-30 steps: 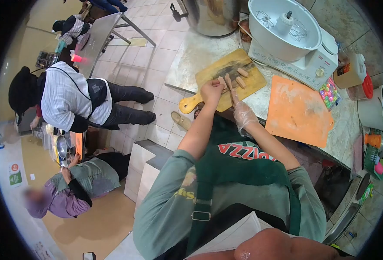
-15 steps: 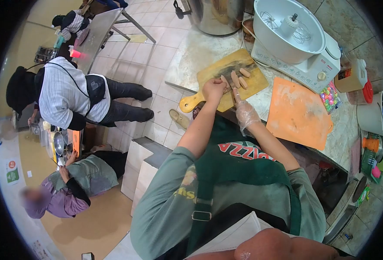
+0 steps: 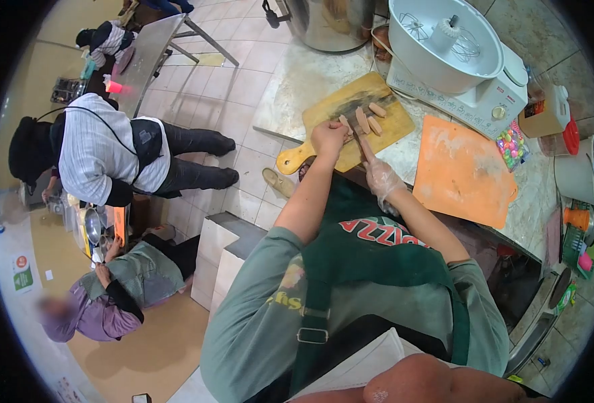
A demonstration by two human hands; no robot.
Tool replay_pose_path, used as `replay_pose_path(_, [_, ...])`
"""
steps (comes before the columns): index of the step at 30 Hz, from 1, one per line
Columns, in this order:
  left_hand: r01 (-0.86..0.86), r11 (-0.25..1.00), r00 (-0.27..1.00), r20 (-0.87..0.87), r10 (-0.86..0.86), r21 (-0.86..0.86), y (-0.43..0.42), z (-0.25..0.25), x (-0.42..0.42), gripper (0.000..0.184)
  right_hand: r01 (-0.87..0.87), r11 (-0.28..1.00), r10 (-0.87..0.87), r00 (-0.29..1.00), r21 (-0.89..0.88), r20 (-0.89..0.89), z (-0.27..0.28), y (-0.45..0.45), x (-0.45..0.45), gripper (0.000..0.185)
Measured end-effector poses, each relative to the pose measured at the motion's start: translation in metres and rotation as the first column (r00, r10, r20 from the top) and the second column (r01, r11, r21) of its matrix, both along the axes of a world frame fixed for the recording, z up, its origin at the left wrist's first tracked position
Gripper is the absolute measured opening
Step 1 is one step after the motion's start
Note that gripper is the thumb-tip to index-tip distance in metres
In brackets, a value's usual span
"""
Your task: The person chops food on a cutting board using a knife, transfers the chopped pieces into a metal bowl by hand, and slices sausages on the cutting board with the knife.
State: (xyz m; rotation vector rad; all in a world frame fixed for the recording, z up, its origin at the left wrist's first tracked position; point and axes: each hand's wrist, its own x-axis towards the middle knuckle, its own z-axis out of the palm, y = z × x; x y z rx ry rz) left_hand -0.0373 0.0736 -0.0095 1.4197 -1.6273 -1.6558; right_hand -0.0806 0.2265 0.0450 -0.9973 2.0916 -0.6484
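Note:
My left hand (image 3: 328,138) is bare and closed on a sausage piece (image 3: 344,122) over the near left part of the wooden cutting board (image 3: 394,111). In a clear plastic glove, my right hand (image 3: 381,180) grips a knife (image 3: 360,142), its blade pointing away from me across the board, close beside my left fingers. Just right of the blade lie several sausage pieces (image 3: 375,125) on the board. The knife's handle is mostly covered by my right fingers.
An orange mat (image 3: 461,174) lies right of the board. Behind stand a white mixer (image 3: 471,101), a candy bag (image 3: 512,146) and a large metal pot (image 3: 330,23). Two people (image 3: 92,148) (image 3: 132,282) work at the left. Plastic containers (image 3: 545,117) stand at the right.
The knife blade has swung down from above the board's middle and back beside my left fingers. Sausage pieces right of it now lie spread apart, with one more visible than a second ago.

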Motion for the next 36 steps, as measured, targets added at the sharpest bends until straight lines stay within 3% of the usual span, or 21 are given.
replay_pose_path(4, [0.003, 1.000, 0.999, -0.035, -0.002, 0.029, 0.003, 0.010, 0.000, 0.010, -0.047, 0.995, 0.054, 0.995, 0.087, -0.087, -0.001, 0.024, 0.008, 0.056])
replay_pose_path(13, [-0.015, 1.000, 0.999, -0.047, 0.017, 0.027, 0.003, 0.005, -0.001, 0.010, -0.032, 0.999, 0.031, 0.988, -0.004, -0.150, 0.006, 0.012, 0.003, 0.059])
replay_pose_path(18, [0.004, 0.997, 0.999, 0.053, 0.000, -0.073, -0.002, -0.010, 0.000, 0.012, -0.059, 0.998, 0.064, 0.982, 0.030, -0.175, -0.006, -0.009, -0.001, 0.064])
replay_pose_path(22, [0.022, 0.999, 1.000, 0.016, -0.021, -0.025, -0.002, -0.015, 0.001, 0.014, -0.044, 0.999, 0.045, 0.969, 0.013, -0.245, -0.010, -0.021, 0.001, 0.070])
replay_pose_path(26, [0.009, 1.000, 1.000, -0.011, -0.009, -0.029, -0.003, -0.024, 0.001, 0.015, -0.045, 0.999, 0.044, 0.982, -0.001, -0.186, 0.001, -0.017, -0.002, 0.069])
replay_pose_path(29, [-0.003, 0.999, 1.000, -0.028, 0.001, -0.045, -0.003, -0.027, 0.001, 0.015, -0.099, 0.988, 0.119, 0.978, 0.121, -0.171, 0.004, 0.006, 0.004, 0.073])
replay_pose_path(32, [-0.014, 0.999, 0.999, -0.048, 0.012, -0.046, -0.004, -0.033, 0.001, 0.014, -0.109, 0.978, 0.142, 0.972, 0.176, -0.189, -0.011, 0.031, 0.008, 0.068])
replay_pose_path(34, [-0.015, 0.999, 0.998, -0.059, 0.013, -0.035, -0.004, -0.031, 0.000, 0.013, -0.093, 0.994, 0.102, 0.967, 0.051, -0.233, -0.013, 0.039, 0.009, 0.056])
replay_pose_path(36, [-0.025, 0.998, 0.999, -0.031, 0.023, -0.062, -0.003, -0.028, 0.001, 0.012, -0.089, 0.994, 0.100, 0.974, 0.061, -0.206, -0.006, 0.039, 0.007, 0.056])
